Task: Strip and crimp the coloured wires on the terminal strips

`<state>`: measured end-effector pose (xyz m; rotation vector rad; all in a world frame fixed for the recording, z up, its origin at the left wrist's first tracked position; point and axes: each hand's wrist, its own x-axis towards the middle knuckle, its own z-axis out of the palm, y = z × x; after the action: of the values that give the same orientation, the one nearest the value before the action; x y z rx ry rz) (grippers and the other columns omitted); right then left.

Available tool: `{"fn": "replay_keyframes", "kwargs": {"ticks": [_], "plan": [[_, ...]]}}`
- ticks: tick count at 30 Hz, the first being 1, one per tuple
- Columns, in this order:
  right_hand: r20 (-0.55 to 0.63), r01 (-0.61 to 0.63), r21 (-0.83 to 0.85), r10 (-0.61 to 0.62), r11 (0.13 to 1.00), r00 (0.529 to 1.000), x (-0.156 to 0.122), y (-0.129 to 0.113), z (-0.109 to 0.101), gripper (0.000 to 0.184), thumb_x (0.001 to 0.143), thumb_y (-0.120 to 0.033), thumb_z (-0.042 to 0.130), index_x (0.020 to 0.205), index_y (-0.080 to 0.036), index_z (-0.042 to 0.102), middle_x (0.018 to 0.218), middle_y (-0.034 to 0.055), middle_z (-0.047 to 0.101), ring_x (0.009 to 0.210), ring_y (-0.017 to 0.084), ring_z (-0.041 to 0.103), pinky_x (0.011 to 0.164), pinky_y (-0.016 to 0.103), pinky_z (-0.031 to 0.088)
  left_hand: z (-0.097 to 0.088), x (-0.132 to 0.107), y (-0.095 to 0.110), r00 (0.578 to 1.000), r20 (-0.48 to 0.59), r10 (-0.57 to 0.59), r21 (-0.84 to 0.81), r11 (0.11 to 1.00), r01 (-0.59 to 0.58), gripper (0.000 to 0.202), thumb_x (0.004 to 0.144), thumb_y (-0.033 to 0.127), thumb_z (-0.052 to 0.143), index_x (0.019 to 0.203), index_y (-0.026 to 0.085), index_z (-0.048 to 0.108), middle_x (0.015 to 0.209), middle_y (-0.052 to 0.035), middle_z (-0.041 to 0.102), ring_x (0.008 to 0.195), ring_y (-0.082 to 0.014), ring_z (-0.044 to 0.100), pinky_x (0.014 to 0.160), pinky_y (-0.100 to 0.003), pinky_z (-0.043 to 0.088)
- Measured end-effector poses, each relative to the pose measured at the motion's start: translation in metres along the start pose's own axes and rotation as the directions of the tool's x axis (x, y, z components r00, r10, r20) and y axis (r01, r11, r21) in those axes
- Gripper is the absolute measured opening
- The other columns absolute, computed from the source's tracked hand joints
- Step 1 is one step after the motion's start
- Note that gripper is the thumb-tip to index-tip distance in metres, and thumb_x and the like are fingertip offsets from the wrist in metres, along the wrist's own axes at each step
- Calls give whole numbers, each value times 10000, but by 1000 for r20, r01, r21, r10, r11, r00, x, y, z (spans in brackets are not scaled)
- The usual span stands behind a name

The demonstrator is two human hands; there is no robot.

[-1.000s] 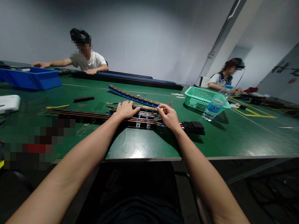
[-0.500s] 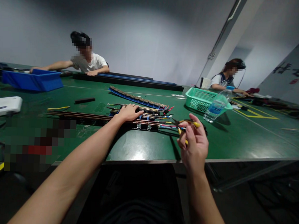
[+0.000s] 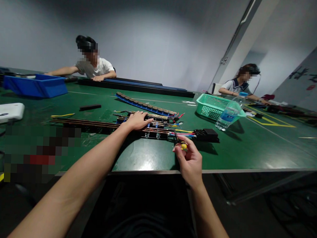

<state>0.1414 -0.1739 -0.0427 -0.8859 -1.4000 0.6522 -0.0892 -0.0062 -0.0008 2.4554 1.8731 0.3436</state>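
Note:
My left hand lies flat, fingers stretched out, on a long copper-and-black rail assembly lying on the green table. Coloured wires run from the assembly's right end to a black block. My right hand is held above the table's near edge, fingers closed on small yellow-handled pliers, whose dark tip points at the wires. A second blue-and-brown rail lies just behind the assembly.
A green mesh basket and a water bottle stand at the right. A blue bin and a white box are at the left. Two other people sit at the far side; long black rails lie there.
My right hand left the assembly, picked up the yellow-handled pliers and now holds them lower and closer to the wires. My left hand slid slightly right and stays on the assembly.

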Motion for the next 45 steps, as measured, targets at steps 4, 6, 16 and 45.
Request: {"fn": "replay_keyframes", "kwargs": {"ticks": [4,6,16,45], "plan": [[222,174,-376,-93,910,971,-4,10,6,295,919,-287,593,1186,-250,713,548,-34,557,439,103,457,513,228,389,-1,-1,3,1000,6,0,3,1000,0,739,960,691,293,1479,193,463,1524,-156,477,1410,-334,410,1128,-515,342],[325,258,-496,-99,829,941,-4,13,6,351,909,-218,545,1209,-268,720,643,12,674,476,128,549,541,240,408,-1,-2,4,1000,5,-9,8,1000,9,727,962,688,302,1483,205,457,1525,-149,479,1410,-326,409,1134,-506,336],[228,-12,-253,72,967,971,1,1,2,227,890,-393,656,1054,-257,578,687,-41,542,570,119,498,542,221,388,2,-1,1,1000,-18,-9,-6,1000,9,727,954,708,319,1441,200,499,1504,-149,502,1388,-323,432,1130,-495,344],[78,-139,345,120,928,990,77,-34,-3,480,754,-403,760,1185,-251,614,800,-35,540,487,50,398,421,212,321,-1,-3,1,999,-20,-26,-28,999,26,655,954,641,382,1438,214,497,1505,-131,507,1386,-329,443,1116,-501,373]]}}
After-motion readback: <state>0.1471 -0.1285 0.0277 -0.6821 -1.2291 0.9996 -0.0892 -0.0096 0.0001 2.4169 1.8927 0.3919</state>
